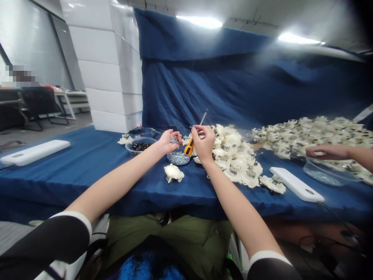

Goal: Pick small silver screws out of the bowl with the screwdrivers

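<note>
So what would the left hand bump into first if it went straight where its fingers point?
The left hand would probably meet the long orange-and-black screwdriver in the right hand. Depth is unclear, though, so it might pass in front or behind.

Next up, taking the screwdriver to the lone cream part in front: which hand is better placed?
Probably the right hand: it holds the screwdriver, though tip up, so that may need turning. The left hand is palm up, cupping small metal pieces, so it looks less free.
</note>
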A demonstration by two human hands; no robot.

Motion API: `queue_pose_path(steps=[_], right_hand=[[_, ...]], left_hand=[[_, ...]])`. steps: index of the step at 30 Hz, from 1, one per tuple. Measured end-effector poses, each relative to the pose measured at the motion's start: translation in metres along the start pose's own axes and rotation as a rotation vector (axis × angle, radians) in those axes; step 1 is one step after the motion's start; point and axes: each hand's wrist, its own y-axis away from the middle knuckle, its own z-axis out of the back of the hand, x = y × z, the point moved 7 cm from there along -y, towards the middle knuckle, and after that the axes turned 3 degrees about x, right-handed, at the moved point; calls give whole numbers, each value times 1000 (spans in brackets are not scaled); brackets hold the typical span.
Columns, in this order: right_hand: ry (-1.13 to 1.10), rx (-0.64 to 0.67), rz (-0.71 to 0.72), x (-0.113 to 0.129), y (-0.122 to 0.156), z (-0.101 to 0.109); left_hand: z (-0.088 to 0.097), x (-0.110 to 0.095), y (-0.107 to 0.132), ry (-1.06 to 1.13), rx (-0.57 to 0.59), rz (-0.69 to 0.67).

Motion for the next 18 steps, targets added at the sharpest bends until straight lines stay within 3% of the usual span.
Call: queue_pose_path(steps=[9, 18], right_hand=[[2, 22, -17, -2, 0, -1], [-5, 22, 14, -2, 0, -1]], left_hand=[[4, -7, -1, -21, -23, -42], [-9, -11, -2, -137, 145, -108]])
